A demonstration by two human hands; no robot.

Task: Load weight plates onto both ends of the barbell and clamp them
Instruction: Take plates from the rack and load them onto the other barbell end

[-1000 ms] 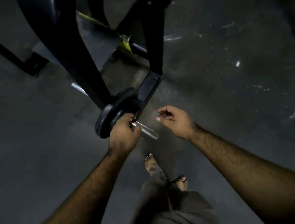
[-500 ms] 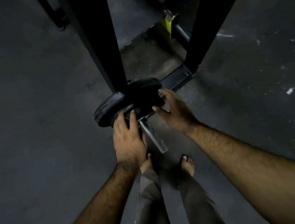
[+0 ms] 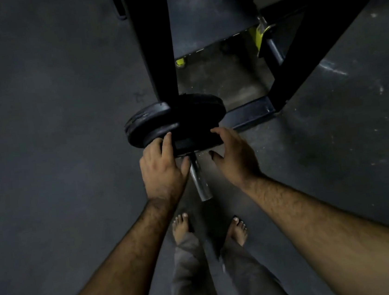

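Two black weight plates (image 3: 152, 125) sit stacked on the barbell sleeve. The bare steel end of the barbell (image 3: 199, 180) sticks out toward me below them. My left hand (image 3: 162, 168) lies flat on the outer plate's left lower edge, fingers spread. My right hand (image 3: 235, 157) presses the plate's right edge with fingers apart. A small dark piece sits on the sleeve right against the plate, between my hands; I cannot tell whether it is a clamp. A black rack post hides part of the plates.
A black rack upright (image 3: 155, 42) rises just behind the plates, and a slanted black brace (image 3: 316, 36) runs to a floor foot (image 3: 250, 114) on the right. Yellow fittings (image 3: 258, 35) show behind. My bare feet (image 3: 180, 226) stand under the bar end on dark flooring.
My view and body have shifted closer to the bar end. The left hand moved from the sleeve onto the plate's face, and the right hand came in from open air to the plate's right edge.
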